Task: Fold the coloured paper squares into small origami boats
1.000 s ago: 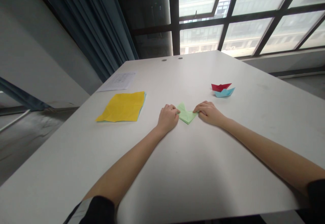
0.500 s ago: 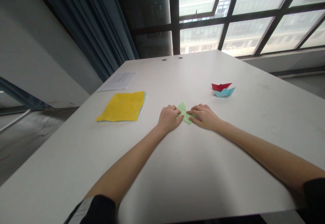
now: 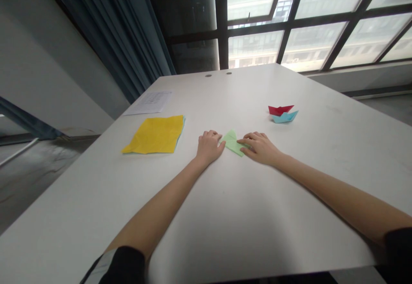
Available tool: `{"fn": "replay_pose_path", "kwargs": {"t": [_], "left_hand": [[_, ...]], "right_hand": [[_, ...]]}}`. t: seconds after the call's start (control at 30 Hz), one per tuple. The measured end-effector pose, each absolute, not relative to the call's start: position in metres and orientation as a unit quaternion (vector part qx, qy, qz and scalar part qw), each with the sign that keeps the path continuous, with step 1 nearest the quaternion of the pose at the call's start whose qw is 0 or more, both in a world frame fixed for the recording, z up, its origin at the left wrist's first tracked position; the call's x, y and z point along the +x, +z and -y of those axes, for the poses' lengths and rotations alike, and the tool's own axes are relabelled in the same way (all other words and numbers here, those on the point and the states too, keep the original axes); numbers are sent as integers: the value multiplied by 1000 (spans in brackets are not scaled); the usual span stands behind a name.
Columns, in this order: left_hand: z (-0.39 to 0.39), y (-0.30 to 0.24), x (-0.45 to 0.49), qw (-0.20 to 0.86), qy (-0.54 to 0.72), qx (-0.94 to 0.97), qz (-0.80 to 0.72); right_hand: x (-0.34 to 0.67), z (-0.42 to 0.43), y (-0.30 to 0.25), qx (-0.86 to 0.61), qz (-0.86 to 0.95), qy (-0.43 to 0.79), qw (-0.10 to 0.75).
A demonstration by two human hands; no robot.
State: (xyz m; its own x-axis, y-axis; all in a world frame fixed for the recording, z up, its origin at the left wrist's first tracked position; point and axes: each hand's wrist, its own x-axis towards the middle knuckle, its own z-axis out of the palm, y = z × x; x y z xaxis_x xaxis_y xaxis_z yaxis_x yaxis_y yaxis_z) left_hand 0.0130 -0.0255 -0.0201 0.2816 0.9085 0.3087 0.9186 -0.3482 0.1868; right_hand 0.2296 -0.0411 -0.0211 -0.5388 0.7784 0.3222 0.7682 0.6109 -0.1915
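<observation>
A folded light-green paper lies on the white table between my hands. My left hand rests knuckles-up at its left corner, fingers curled and thumb against the paper's edge. My right hand lies over the paper's right part, with the fingers stretched out flat and pressing it down; that side of the paper is hidden under them.
A red paper boat and a light-blue paper boat sit together at the right rear. Yellow sheets over a blue one lie to the left, a white printed sheet behind them. Windows and a dark curtain stand beyond.
My right hand slid left onto the green paper and flattened on it. My left hand drew back slightly to the paper's left corner. The paper now looks narrower.
</observation>
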Motion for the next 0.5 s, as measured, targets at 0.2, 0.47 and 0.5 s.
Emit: {"fn": "replay_pose_path", "kwargs": {"t": [0.2, 0.47, 0.5], "left_hand": [[22, -21, 10, -51, -234, -799, 551], [25, -13, 11, -118, -288, -804, 507], [25, -13, 11, -121, -294, -807, 497]], "right_hand": [[230, 43, -21, -444, 875, 12, 193], [229, 43, -20, -456, 869, 8, 193], [229, 43, -20, -457, 868, 8, 192]]}}
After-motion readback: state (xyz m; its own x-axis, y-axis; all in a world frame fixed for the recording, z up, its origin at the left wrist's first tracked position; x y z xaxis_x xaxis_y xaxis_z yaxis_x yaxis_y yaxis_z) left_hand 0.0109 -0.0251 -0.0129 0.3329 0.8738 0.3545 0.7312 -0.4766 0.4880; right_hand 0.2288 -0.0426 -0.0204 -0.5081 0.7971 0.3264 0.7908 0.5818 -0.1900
